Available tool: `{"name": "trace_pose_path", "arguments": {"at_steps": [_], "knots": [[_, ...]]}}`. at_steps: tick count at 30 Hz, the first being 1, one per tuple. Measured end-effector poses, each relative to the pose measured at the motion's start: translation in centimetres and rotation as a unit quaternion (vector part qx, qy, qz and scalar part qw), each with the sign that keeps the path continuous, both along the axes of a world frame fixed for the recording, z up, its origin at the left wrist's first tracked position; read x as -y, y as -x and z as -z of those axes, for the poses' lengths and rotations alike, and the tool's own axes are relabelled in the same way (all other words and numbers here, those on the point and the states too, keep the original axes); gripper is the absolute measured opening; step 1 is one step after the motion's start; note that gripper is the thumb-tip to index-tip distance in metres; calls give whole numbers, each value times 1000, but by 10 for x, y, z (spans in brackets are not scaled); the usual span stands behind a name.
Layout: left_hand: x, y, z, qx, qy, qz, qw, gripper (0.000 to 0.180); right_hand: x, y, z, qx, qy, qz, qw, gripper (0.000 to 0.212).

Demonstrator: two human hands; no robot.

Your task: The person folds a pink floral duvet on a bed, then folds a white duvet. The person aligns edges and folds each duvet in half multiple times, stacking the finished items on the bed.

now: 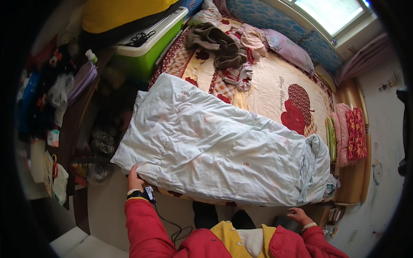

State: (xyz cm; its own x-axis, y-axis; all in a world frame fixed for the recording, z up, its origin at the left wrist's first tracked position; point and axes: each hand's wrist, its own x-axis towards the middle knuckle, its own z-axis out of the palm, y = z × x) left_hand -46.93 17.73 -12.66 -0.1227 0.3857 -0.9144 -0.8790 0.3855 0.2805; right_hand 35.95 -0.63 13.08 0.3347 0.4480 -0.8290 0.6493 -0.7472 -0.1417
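A pale blue-white quilt (215, 150) lies folded lengthwise along the near side of the bed, its surface wrinkled and its right end bunched up. At its near left corner, my left hand (135, 180) grips the edge; the thumb shows and the other fingers are mostly hidden. A small device with a dark cable (160, 210) is at my left wrist. My right hand (300, 216) is in the air just in front of the quilt's near right edge, apart from it, fingers loosely spread and holding nothing.
Across the patterned bed sheet (266, 90) lie a brown garment (215, 43), pink clothes (251, 41) and a lilac pillow (288, 49). Folded red and pink bedding (350, 135) stands at the right end. A green bin (146, 51) and a cluttered desk (79, 116) are on the left.
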Motion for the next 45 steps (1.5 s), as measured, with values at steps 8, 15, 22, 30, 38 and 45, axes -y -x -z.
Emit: {"name": "trace_pose_path", "arguments": {"at_steps": [8, 15, 22, 30, 38, 45], "knots": [[-59, -41, -79, -151, -162, -21, 975, 46, 23, 23, 7, -51, -49, 25, 997, 46], [-139, -221, -218, -438, -316, 189, 820, 52, 69, 8, 41, -79, -96, 44, 991, 46], [-81, -423, -226, -484, -532, 496, 486, 42, 131, -3, 65, -106, -136, 96, 980, 46], [23, -495, -95, -552, -393, 683, 273, 49, 257, -57, 66, -49, -93, 139, 985, 42], [-88, -495, -237, -292, -359, 441, 769, 29, 330, -101, 100, -64, -135, 251, 957, 44], [-30, -569, -286, -453, -570, 541, 421, 28, 329, -139, 115, -72, -160, 245, 954, 40]]}}
